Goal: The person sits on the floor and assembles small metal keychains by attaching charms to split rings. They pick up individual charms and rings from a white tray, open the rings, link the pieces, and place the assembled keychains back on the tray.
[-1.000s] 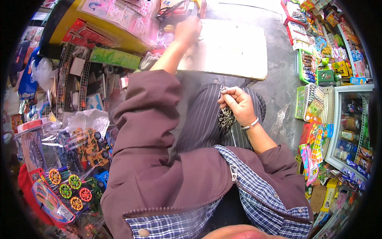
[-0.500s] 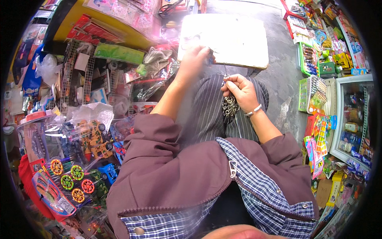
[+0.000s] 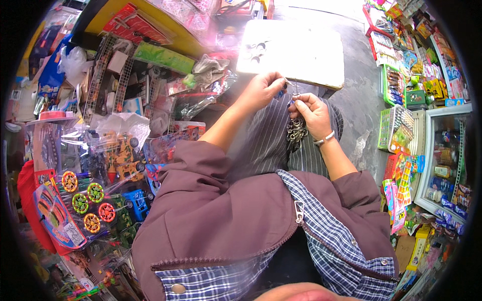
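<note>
Over my lap, my right hand (image 3: 311, 114) is closed in a pinch. From its fingers hangs a bunch of small metal rings (image 3: 296, 129), perhaps key rings; their exact kind is too small to tell. A thin dark rod or wire (image 3: 295, 86) stands up above these fingertips. Close by on the left, my left hand (image 3: 263, 91) pinches a small metal piece (image 3: 287, 82) beside the rod, and a bit of blue shows at its fingers. Just beyond both hands is a bright white tabletop (image 3: 301, 50), with small dark-edged items (image 3: 258, 52) at its left side.
Packaged toys (image 3: 85, 200) and wire racks (image 3: 95, 83) crowd my left. A green package (image 3: 163, 59) lies on the racks. To the right stand snack packs (image 3: 399, 175), a green-rimmed tray (image 3: 394, 85) and a glass-fronted cabinet (image 3: 444, 155). Grey floor (image 3: 361, 115) runs between.
My left hand has come back from over the white tabletop to beside my right hand, and now pinches near the rod. My right hand still holds the bunch, slightly shifted in view.
</note>
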Demonstrator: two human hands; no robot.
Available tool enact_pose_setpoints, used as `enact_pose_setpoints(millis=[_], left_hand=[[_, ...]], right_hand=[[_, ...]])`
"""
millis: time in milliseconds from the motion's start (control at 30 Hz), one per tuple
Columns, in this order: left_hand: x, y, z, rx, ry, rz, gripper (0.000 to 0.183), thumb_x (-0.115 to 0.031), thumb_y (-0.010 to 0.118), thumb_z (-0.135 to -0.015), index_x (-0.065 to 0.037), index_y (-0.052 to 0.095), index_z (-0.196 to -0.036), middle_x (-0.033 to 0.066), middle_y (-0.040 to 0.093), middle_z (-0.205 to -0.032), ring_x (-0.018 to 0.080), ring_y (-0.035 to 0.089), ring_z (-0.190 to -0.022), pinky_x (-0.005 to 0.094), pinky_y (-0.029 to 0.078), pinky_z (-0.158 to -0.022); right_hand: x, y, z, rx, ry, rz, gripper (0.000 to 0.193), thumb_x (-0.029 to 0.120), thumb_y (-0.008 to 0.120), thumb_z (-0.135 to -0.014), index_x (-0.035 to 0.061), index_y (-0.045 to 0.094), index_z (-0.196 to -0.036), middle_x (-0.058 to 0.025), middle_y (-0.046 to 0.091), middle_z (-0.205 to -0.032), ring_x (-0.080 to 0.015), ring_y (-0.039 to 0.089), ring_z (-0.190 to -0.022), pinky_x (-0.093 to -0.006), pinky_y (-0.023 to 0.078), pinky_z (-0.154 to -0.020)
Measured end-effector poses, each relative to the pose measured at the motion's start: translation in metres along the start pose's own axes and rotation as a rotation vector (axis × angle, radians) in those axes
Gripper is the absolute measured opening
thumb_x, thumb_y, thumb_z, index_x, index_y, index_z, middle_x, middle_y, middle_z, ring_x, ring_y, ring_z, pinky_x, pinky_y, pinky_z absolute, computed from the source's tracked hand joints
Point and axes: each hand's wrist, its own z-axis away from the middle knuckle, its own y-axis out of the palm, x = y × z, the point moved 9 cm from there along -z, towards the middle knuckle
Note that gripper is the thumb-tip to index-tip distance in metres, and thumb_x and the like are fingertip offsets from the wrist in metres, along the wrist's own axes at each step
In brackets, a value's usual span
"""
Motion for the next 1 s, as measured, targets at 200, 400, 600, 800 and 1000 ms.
enact_pose_setpoints(millis=[200,400,600,800,1000], left_hand=[[0.015,-0.004,0.005,0.052,0.041,-0.304,0.024,-0.017,0.057,-0.089,0.001,0.063,-0.105,0.0107,0.068,-0.091,0.0164,0.064,-0.087,0.0291,0.049,-0.080],[0.023,-0.081,-0.005,-0.496,0.108,-0.641,0.032,-0.022,0.063,-0.083,0.000,0.062,-0.105,0.0169,0.060,-0.103,0.0264,0.058,-0.098,0.0355,0.046,-0.084],[0.025,-0.073,-0.023,-0.465,0.058,-1.048,0.041,-0.038,0.063,-0.079,-0.009,0.063,-0.108,0.0153,0.057,-0.108,0.0329,0.053,-0.104,0.0450,0.039,-0.090],[0.020,-0.057,-0.025,-0.441,0.120,-1.036,0.040,-0.040,0.063,-0.078,-0.009,0.062,-0.103,0.0131,0.058,-0.107,0.0321,0.052,-0.104,0.0464,0.038,-0.090],[0.022,-0.062,-0.047,-0.526,0.099,-1.001,0.028,-0.031,0.062,-0.078,-0.008,0.061,-0.093,0.0131,0.061,-0.097,0.0317,0.055,-0.099,0.0461,0.042,-0.084]], right_hand=[[-0.001,-0.002,-0.001,0.002,-0.023,-0.025,0.014,0.009,0.056,-0.090,-0.0021,0.059,-0.098,-0.0094,0.066,-0.082,-0.0133,0.063,-0.068,-0.0231,0.050,-0.063],[-0.001,-0.002,-0.002,-0.001,-0.024,-0.002,0.014,0.010,0.056,-0.090,-0.0014,0.059,-0.098,-0.0085,0.066,-0.082,-0.0120,0.063,-0.068,-0.0226,0.050,-0.063],[-0.002,-0.001,-0.003,0.004,-0.003,0.003,0.015,0.011,0.057,-0.090,-0.0015,0.059,-0.098,-0.0085,0.066,-0.082,-0.0116,0.062,-0.068,-0.0224,0.050,-0.063],[-0.004,0.000,-0.003,0.018,0.021,0.016,0.014,0.010,0.055,-0.092,-0.0008,0.057,-0.100,-0.0091,0.066,-0.084,-0.0110,0.063,-0.068,-0.0221,0.051,-0.065],[-0.003,0.000,-0.003,0.010,0.019,-0.003,0.015,0.011,0.057,-0.090,-0.0016,0.059,-0.098,-0.0089,0.066,-0.082,-0.0122,0.062,-0.069,-0.0233,0.050,-0.064]])
